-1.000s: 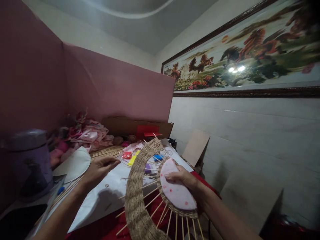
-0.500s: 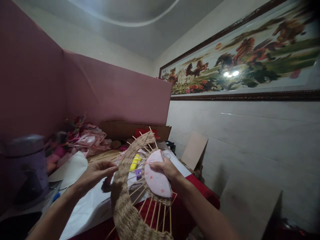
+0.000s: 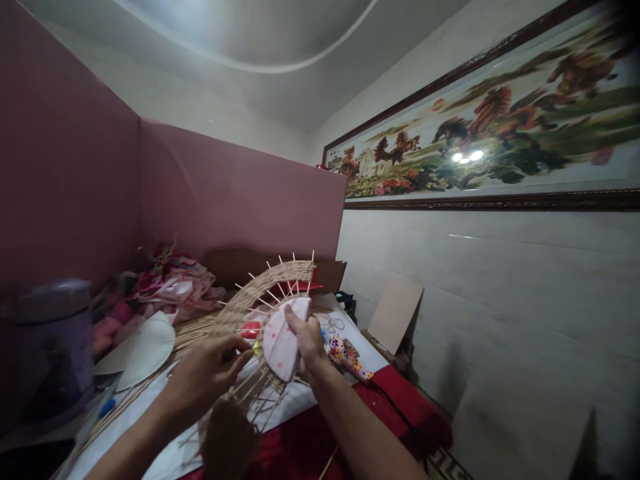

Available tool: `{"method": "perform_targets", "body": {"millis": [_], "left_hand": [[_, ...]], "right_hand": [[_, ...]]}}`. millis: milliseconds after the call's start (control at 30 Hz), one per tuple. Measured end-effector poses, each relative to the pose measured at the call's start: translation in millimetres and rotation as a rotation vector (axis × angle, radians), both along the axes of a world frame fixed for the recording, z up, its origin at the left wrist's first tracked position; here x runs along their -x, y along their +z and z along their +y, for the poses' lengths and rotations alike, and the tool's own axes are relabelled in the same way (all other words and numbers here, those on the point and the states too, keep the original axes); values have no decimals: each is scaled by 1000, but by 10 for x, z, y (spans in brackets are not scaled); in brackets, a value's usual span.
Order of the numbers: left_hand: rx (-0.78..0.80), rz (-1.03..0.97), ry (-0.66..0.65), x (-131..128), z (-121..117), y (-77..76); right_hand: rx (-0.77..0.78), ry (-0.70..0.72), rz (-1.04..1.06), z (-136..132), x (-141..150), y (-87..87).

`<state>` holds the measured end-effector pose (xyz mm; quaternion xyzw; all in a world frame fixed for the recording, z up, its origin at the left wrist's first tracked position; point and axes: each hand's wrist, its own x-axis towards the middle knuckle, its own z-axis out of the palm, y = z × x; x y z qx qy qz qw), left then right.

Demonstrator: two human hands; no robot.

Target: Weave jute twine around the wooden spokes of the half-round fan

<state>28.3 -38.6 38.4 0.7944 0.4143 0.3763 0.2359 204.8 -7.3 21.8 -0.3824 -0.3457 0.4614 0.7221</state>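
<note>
I hold up a round woven piece [image 3: 253, 300]: a braided straw ring joined by thin wooden spokes to a pink dotted fabric centre [image 3: 280, 340]. My right hand [image 3: 306, 339] is closed on the edge of the pink centre, thumb on its face. My left hand [image 3: 207, 375] is at the spokes just left of the centre, fingers curled and pinching among them. The piece is turned nearly edge-on above the table.
A white sheet [image 3: 175, 413] over a red cloth [image 3: 400, 407] covers the table. On it lie a white paper plate [image 3: 143, 343], a bundle of sticks, a dotted colourful tool [image 3: 350, 360], pink fabric heap [image 3: 170, 283] and a purple pot [image 3: 47, 347]. Cardboard leans on the right wall.
The woven piece has swung left and turned from face-on to nearly edge-on. My left hand came from hovering beside it to gripping its spokes. My right hand kept hold of the pink centre.
</note>
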Motion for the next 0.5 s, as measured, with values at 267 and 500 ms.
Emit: {"method": "perform_targets", "body": {"millis": [267,500], "left_hand": [[-293,422,271,-310,-252,-119],[-370,67,282,-352,-243,-252]], "right_hand": [[-70,-62,4,213,125,-48],[-115,-103,-2,334,137,-80]]}}
